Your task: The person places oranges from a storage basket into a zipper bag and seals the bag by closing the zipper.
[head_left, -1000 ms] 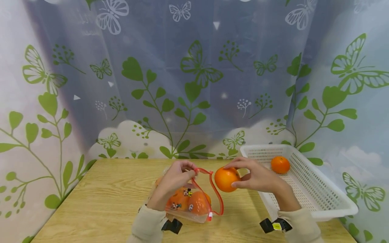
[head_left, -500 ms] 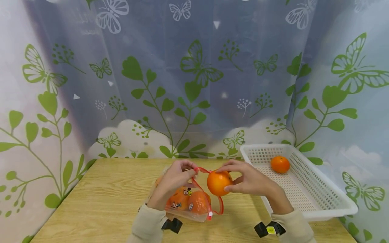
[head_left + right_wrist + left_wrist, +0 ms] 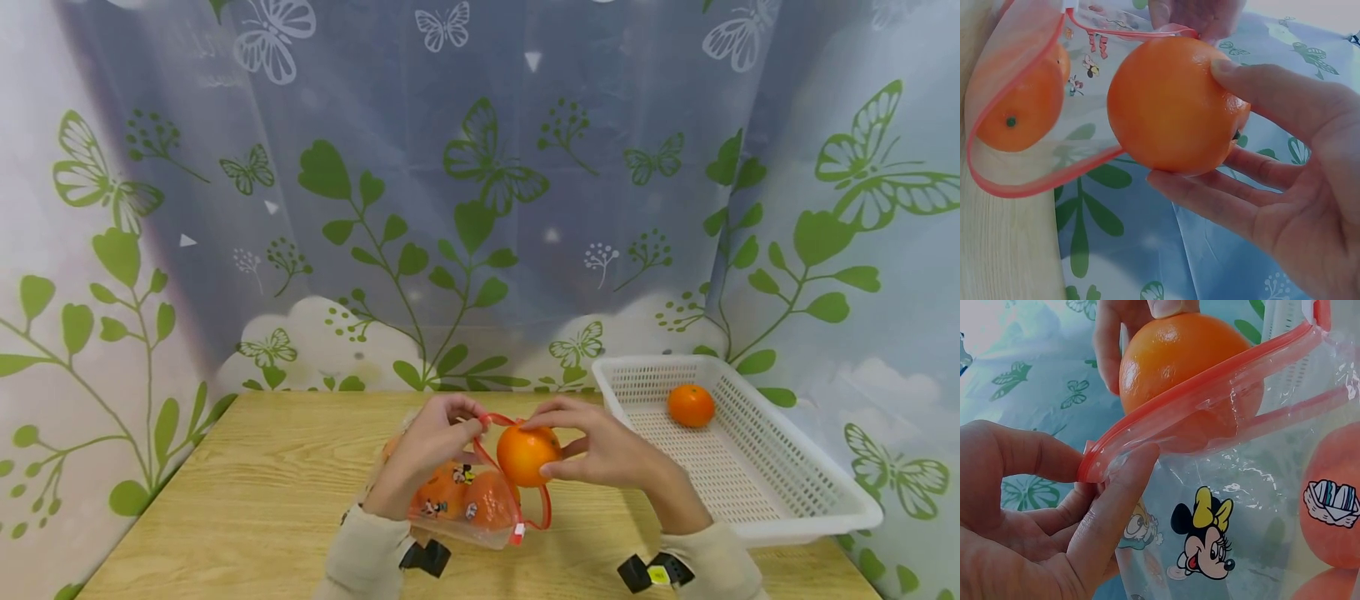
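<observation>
No text is legible, only faint lettering (image 3: 219, 81) on the backdrop (image 3: 390, 108).

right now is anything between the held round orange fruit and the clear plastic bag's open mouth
Nothing visible: the right hand holds the orange fruit at the mouth of the clear plastic bag, whose red edges stand apart.

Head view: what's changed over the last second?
The right hand carried its orange left and slightly down in view, now overlapping the zip bag's red-edged mouth. Nothing newly gripped or released. Unchanged: left hand pinching the bag's edge; other orange in the white basket.
</observation>
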A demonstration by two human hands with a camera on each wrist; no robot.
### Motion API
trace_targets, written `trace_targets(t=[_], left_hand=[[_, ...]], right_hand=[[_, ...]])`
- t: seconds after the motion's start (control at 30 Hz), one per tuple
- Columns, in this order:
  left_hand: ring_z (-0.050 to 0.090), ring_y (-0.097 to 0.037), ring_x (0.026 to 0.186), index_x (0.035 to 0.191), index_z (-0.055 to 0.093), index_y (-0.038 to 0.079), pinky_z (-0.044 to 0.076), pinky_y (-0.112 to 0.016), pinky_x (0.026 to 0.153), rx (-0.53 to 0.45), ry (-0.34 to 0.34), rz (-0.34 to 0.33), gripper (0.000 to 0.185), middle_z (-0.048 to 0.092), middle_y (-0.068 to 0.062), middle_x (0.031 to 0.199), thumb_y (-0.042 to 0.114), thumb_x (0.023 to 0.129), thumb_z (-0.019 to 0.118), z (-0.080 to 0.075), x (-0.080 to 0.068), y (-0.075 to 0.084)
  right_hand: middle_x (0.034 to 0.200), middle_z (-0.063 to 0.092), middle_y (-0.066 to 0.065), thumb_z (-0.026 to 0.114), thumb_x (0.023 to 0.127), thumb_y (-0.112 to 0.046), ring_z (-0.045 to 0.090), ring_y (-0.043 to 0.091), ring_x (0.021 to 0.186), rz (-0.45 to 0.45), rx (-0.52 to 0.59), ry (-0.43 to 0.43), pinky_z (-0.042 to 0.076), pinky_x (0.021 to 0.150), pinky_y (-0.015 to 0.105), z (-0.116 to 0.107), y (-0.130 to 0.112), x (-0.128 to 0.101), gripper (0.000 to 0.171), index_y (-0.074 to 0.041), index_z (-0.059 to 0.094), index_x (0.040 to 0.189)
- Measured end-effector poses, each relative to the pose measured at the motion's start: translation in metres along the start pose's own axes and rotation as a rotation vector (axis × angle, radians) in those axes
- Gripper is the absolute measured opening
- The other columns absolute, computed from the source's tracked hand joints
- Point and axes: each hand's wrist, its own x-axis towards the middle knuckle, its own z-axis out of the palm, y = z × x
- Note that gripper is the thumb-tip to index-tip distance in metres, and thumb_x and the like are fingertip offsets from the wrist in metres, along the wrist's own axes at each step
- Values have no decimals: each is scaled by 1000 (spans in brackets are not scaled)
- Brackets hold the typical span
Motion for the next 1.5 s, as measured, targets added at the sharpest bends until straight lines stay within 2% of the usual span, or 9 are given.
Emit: trace_targets(t=[0.43,0.83,1.07,1.17,1.37,1.5], left_hand=[[61,-19,80,112,65,-4,67,-42,74,-4,7,-4,17,62,-15,96,6,101,56,0,2,-1],[65,-22,81,112,65,-3,67,-42,74,-16,16,2,18,65,-14,96,7,101,56,-1,0,1],[64,-21,80,112,64,-3,66,-41,74,-29,17,5,17,65,-14,96,6,101,55,-2,0,1],[64,-21,80,112,64,-3,66,-40,74,-30,18,6,16,65,-14,96,5,102,54,-2,1,1],[64,-21,78,111,63,-4,66,-38,73,-27,19,23,16,64,-14,96,5,102,53,-4,1,0],[66,-21,74,111,64,-4,66,-38,73,-22,24,29,16,65,-15,94,5,102,54,-6,1,1]], right_hand=[[139,54,20,82,85,-5,60,42,121,-14,-67,76,65,82,28,19,6,7,49,-10,68,132],[137,60,14,83,86,-8,68,32,112,-119,-240,133,64,79,24,37,12,14,51,-13,67,134],[136,64,11,87,82,-10,66,26,112,-153,-356,170,62,76,28,43,15,18,54,-14,68,133],[136,64,11,87,81,-9,66,28,113,-147,-348,188,63,76,27,46,16,20,55,-14,68,133],[135,64,20,85,83,-5,68,38,116,-129,-260,238,65,76,27,53,19,22,51,-3,67,130],[129,65,18,85,82,-4,71,35,109,-120,-225,276,65,75,27,56,20,24,45,0,68,125]])
